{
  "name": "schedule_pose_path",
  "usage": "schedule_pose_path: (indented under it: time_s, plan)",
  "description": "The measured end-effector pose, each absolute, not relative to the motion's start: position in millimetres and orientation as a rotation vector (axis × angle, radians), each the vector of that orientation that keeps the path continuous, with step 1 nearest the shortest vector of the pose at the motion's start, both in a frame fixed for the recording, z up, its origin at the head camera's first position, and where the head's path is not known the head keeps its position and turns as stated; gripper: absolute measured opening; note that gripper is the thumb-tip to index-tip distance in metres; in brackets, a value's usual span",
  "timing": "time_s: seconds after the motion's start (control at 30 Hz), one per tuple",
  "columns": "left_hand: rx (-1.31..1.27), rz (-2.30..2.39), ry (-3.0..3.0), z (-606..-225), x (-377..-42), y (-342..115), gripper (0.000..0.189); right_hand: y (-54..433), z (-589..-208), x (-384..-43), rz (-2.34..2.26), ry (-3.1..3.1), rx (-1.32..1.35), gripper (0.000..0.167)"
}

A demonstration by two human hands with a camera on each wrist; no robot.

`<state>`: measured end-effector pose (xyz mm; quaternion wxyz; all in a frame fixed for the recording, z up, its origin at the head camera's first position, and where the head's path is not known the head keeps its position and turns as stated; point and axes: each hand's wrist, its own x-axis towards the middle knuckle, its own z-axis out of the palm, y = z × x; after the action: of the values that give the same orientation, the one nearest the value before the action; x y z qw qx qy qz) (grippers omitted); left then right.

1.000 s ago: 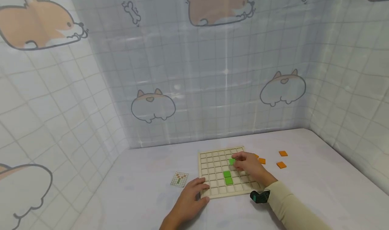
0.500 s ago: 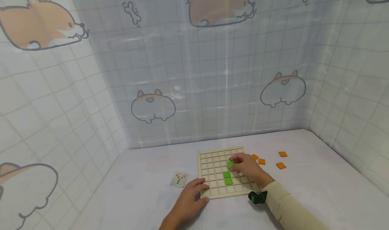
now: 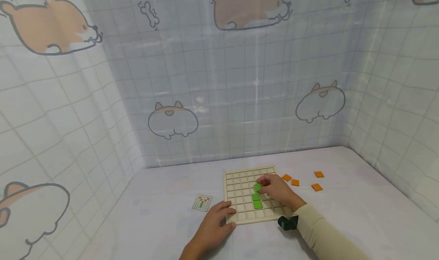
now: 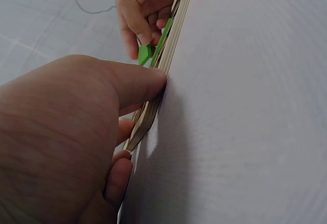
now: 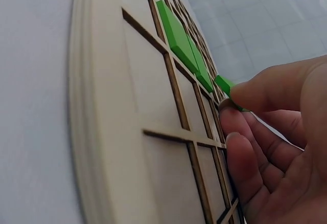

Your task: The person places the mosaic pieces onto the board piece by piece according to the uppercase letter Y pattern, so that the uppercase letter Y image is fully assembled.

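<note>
A wooden grid board point(image 3: 240, 176) lies on the table, divided into square cells. My right hand point(image 3: 276, 187) pinches a green square tile point(image 3: 257, 187) between thumb and fingers, close over the board and tilted in the right wrist view. Two more green tiles point(image 3: 257, 201) sit in neighbouring cells, one in front of the other, just nearer me than the held one. My left hand point(image 3: 215, 222) holds the board's near left corner, thumb along the front edge point(image 4: 153, 99) and fingers over the left side.
A small pattern card point(image 3: 202, 202) with a gridded orange and green figure lies left of the board. Several orange tiles point(image 3: 317, 187) are scattered to the board's right. Curtains point(image 3: 219, 81) with cartoon dogs enclose the table at the back and sides.
My right hand has moved left and slightly nearer with the green tile, toward the two tiles in the board. My left hand has stayed at the corner.
</note>
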<state>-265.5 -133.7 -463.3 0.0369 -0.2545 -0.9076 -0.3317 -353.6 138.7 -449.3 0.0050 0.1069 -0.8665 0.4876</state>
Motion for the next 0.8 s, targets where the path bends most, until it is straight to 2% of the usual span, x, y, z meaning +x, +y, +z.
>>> schedule_pose_path:
  time_s: [0.5,0.8]
  plan:
    - [-0.776,-1.004,-2.813,-461.9,-269.2,-133.2,0.033,132.4,-450.2,-357.2,1.381,-2.798,0.349,0.022]
    - [-0.772,-1.023,-2.824,-460.7,-265.5,-134.2,0.033,130.0,-448.9,-352.9,1.366,-2.818,0.347,0.028]
